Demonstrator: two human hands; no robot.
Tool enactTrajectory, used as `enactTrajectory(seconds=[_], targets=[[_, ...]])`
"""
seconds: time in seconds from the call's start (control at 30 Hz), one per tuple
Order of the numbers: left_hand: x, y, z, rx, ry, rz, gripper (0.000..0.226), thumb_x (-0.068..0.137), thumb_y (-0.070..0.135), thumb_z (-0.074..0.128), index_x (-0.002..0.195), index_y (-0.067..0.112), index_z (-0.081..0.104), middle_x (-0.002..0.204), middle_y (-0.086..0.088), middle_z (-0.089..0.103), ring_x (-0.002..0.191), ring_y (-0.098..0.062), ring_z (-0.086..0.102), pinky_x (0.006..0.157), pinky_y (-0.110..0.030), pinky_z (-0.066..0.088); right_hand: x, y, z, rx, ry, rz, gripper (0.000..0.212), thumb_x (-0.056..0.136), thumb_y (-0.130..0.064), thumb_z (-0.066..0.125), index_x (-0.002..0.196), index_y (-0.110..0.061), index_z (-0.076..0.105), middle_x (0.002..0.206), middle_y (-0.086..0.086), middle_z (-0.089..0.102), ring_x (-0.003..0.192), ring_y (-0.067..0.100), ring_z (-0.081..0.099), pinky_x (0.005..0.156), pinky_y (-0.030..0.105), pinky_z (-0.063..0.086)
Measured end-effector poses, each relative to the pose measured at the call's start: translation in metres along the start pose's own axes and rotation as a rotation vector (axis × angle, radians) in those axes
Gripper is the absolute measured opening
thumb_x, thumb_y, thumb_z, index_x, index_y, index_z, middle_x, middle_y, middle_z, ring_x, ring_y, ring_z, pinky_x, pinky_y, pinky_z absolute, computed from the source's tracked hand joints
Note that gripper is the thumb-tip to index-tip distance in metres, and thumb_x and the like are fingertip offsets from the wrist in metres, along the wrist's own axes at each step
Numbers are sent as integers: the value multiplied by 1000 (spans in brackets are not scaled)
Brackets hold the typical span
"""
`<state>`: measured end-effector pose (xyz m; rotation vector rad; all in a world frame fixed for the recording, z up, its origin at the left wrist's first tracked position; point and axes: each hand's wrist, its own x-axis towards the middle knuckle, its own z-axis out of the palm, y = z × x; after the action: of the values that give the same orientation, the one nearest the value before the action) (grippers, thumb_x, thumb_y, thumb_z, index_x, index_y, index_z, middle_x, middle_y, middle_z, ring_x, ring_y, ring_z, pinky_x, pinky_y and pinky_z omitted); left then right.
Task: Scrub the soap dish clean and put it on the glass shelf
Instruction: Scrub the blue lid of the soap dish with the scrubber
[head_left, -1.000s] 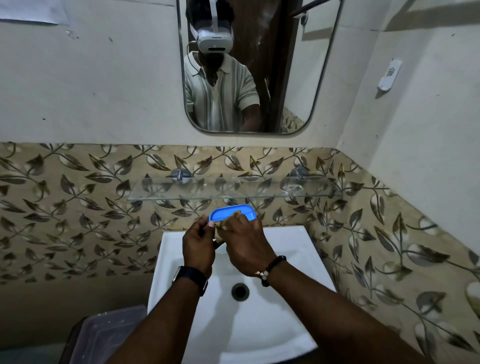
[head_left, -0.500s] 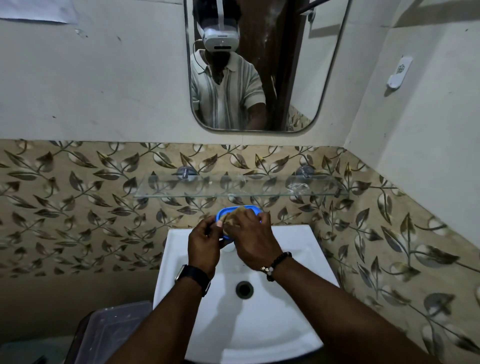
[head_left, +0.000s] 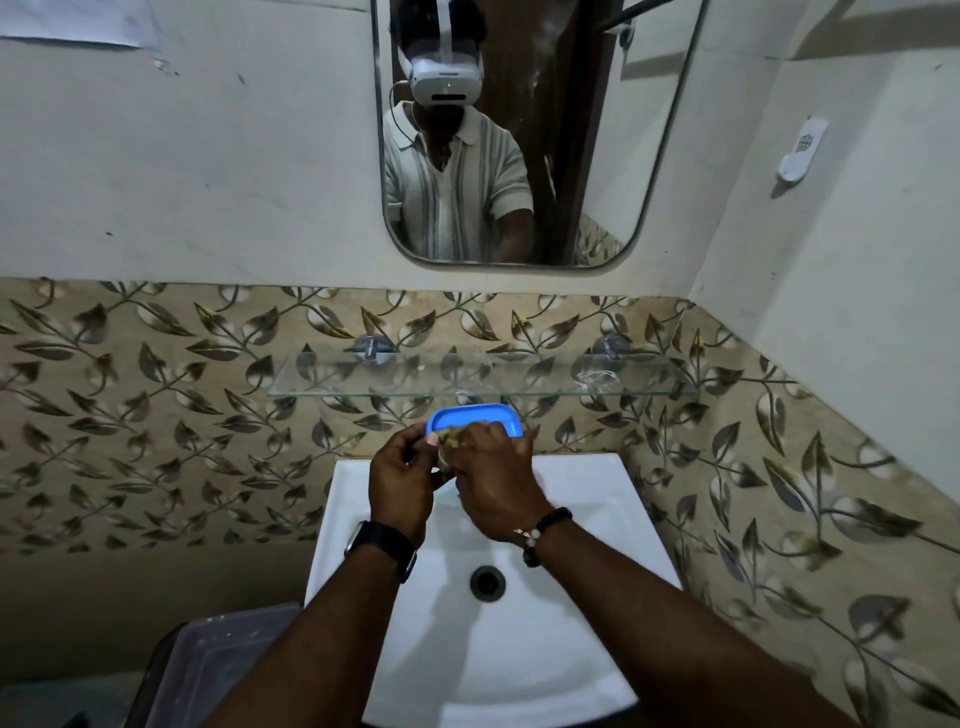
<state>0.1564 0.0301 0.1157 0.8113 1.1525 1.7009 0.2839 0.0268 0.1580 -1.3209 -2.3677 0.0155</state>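
Note:
A blue soap dish (head_left: 475, 415) is held tilted above the back of the white sink (head_left: 597, 499), its far rim showing over my fingers. My left hand (head_left: 402, 480) grips its left edge. My right hand (head_left: 493, 480) presses a small yellowish-green scrubber (head_left: 451, 435) against the dish's inside; most of the scrubber is hidden under my fingers. The glass shelf (head_left: 483, 378) hangs on the leaf-patterned tile wall just above and behind the dish.
A crumpled bit of clear plastic (head_left: 597, 378) lies on the shelf's right end. A mirror (head_left: 519, 130) hangs above. The sink drain (head_left: 487, 583) sits below my wrists. A grey lidded bin (head_left: 218, 670) stands at lower left. A white wall fitting (head_left: 802, 150) is on the right wall.
My hands and the dish stay in nearly the same spot over the sink. The right hand's fingers shift slightly on the dish as it rubs; the camera view has drifted a little.

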Motion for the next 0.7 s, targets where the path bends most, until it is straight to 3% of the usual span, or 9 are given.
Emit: enactTrajectory(seconds=[0.13, 0.23, 0.3, 0.37, 0.53, 0.63, 0.7], targets=[[-1, 0, -5, -45, 0, -30, 14, 98, 6, 60, 109, 4, 68, 83, -7, 76, 68, -17, 71, 63, -31, 61, -3, 22, -8, -13, -48, -165, 42, 87, -12, 56, 119, -37, 67, 108, -4, 58, 106, 24, 48, 74, 33, 13], [-2, -1, -8, -60, 14, -48, 13, 99, 6, 59, 107, 4, 69, 81, -5, 77, 67, -18, 73, 60, -31, 61, -2, 44, -20, -171, -28, -246, 43, 84, -14, 58, 118, -38, 68, 111, -2, 64, 104, 28, 54, 80, 39, 29], [0, 0, -8, -71, 37, -63, 12, 98, 6, 59, 106, 2, 68, 85, -10, 75, 68, -20, 74, 60, -32, 61, -1, 52, -27, -264, -5, -211, 38, 84, -23, 49, 112, -36, 70, 111, -1, 65, 99, 30, 56, 80, 43, 37], [4, 2, -8, -93, 51, -86, 11, 98, 6, 60, 104, 1, 67, 88, -13, 74, 68, -20, 75, 58, -33, 62, -4, 56, -27, -320, -3, -173, 43, 84, -27, 38, 114, -36, 67, 115, -1, 63, 101, 29, 54, 81, 43, 38], [7, 10, -12, -159, 12, -171, 8, 96, 6, 63, 95, 1, 69, 87, -17, 74, 69, -24, 75, 57, -34, 62, -17, 59, -17, -314, 125, -209, 38, 93, -26, 34, 115, -30, 64, 121, 2, 63, 104, 26, 50, 76, 40, 38], [5, 11, -12, -206, -26, -240, 6, 93, 5, 65, 96, 1, 69, 89, -18, 76, 75, -30, 75, 59, -34, 62, -17, 60, -20, -290, 189, -223, 31, 90, -24, 41, 107, -23, 67, 112, 5, 64, 94, 31, 57, 69, 40, 44], [6, 13, -13, -234, -19, -294, 17, 93, 2, 64, 109, 6, 63, 96, -19, 72, 75, -31, 74, 61, -38, 63, -16, 64, -18, -223, 142, -243, 26, 88, -19, 51, 109, -17, 67, 112, 8, 62, 96, 33, 55, 68, 40, 47]])
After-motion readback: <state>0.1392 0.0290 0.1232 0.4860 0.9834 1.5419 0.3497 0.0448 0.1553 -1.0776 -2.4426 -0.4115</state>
